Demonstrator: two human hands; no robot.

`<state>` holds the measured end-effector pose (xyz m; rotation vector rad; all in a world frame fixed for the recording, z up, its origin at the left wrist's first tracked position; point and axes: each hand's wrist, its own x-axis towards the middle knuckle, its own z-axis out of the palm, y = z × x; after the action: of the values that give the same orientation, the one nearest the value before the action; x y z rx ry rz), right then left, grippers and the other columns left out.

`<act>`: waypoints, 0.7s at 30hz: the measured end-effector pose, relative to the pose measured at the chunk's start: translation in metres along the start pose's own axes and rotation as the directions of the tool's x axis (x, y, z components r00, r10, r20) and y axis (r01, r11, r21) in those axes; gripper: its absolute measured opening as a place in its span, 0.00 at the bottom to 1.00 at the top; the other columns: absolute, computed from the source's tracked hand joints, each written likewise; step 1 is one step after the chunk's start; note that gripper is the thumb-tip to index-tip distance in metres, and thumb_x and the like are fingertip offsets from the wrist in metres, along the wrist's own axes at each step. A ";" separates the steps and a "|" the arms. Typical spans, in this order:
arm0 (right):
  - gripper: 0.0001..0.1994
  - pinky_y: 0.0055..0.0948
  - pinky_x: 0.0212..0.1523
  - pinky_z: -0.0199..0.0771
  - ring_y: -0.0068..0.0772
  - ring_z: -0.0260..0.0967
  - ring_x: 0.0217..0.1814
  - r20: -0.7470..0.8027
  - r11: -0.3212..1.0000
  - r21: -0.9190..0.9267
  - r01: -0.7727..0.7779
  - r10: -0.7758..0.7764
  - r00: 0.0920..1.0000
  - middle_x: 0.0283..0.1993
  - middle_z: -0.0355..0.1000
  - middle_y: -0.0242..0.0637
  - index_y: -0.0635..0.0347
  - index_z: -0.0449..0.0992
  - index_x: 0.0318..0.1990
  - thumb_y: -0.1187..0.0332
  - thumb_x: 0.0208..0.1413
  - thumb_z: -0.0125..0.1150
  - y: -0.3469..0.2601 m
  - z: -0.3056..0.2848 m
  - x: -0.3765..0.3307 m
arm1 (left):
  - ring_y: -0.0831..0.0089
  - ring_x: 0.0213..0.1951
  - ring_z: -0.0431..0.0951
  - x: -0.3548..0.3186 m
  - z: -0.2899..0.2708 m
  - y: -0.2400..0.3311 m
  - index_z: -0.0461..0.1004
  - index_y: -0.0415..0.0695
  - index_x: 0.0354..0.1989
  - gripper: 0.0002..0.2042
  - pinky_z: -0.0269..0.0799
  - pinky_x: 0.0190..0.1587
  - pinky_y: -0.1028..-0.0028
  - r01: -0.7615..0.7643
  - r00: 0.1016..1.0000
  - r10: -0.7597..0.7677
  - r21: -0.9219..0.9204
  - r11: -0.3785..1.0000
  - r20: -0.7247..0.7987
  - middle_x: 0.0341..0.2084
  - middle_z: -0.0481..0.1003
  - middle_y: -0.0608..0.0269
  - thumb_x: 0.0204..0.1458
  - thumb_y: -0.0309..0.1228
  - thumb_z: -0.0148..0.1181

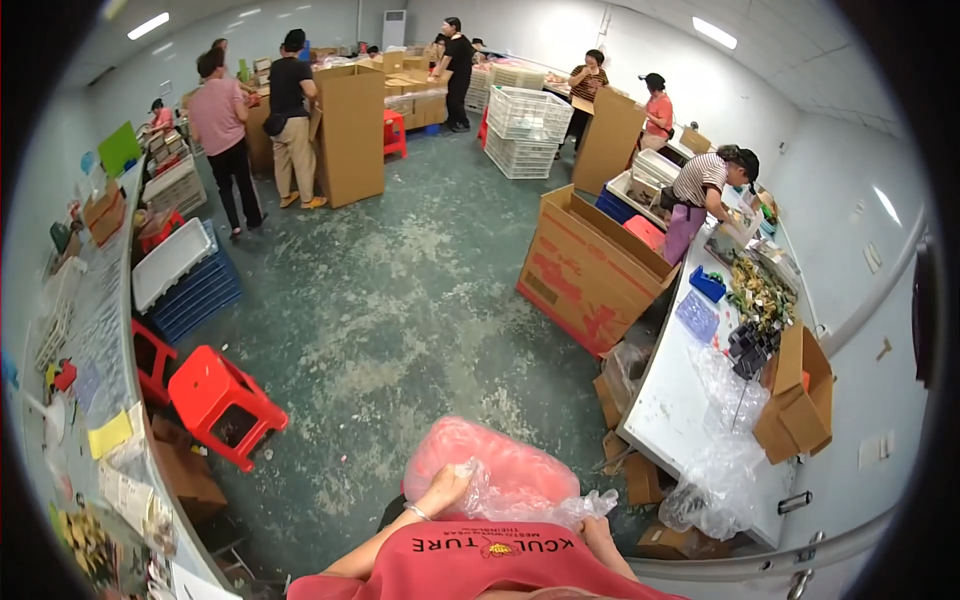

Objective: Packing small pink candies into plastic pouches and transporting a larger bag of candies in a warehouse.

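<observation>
A large clear plastic bag [510,458] full of something pink bulges right in front of my body. Its contents are too blurred by the film to make out. My left hand [450,488] is closed on the bag's loose film at its near left side. On the right, my right hand [597,530] grips the gathered, crumpled edge of the same bag. The film stretches between the two hands, close to my red shirt.
Red stools [225,400] stand at the left beside a long bench [130,300]. A tall cardboard box [590,265] stands ahead right. The white right-hand table [665,395] carries crumpled plastic film [715,480] and an open carton [795,395]. Several people work farther off.
</observation>
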<state>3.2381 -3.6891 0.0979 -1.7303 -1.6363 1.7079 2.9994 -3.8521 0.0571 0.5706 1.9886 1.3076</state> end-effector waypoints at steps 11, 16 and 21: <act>0.05 0.24 0.12 0.53 0.26 0.58 0.13 -0.078 0.993 -0.020 0.114 -0.116 0.990 0.15 0.61 0.33 0.61 0.65 0.21 0.71 0.42 0.44 -0.176 0.149 0.162 | 0.59 0.29 0.76 0.323 -0.120 0.067 0.73 0.38 0.26 0.21 0.67 0.31 0.66 -0.068 0.995 0.067 0.014 0.998 0.079 0.21 0.74 0.50 0.47 0.47 0.48; 0.05 0.26 0.11 0.55 0.28 0.58 0.12 -0.078 0.953 0.102 0.285 -0.278 0.957 0.15 0.62 0.36 0.65 0.65 0.22 0.73 0.40 0.44 -0.231 0.209 0.265 | 0.63 0.28 0.75 0.460 -0.164 0.106 0.73 0.40 0.27 0.20 0.67 0.31 0.67 -0.081 0.986 0.070 0.066 0.995 0.152 0.21 0.74 0.51 0.47 0.47 0.48; 0.08 0.26 0.11 0.55 0.27 0.58 0.13 -0.178 0.995 -0.024 -0.093 0.087 0.980 0.17 0.64 0.35 0.64 0.68 0.29 0.74 0.40 0.44 -0.357 0.266 0.365 | 0.69 0.25 0.74 0.594 -0.185 0.130 0.73 0.40 0.26 0.19 0.66 0.30 0.69 -0.042 0.984 0.034 0.038 0.998 0.177 0.19 0.73 0.53 0.47 0.46 0.49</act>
<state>2.7319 -3.4158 0.0845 -1.9379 -1.5381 1.5218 2.4619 -3.5126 0.0470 0.7220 1.8708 1.1973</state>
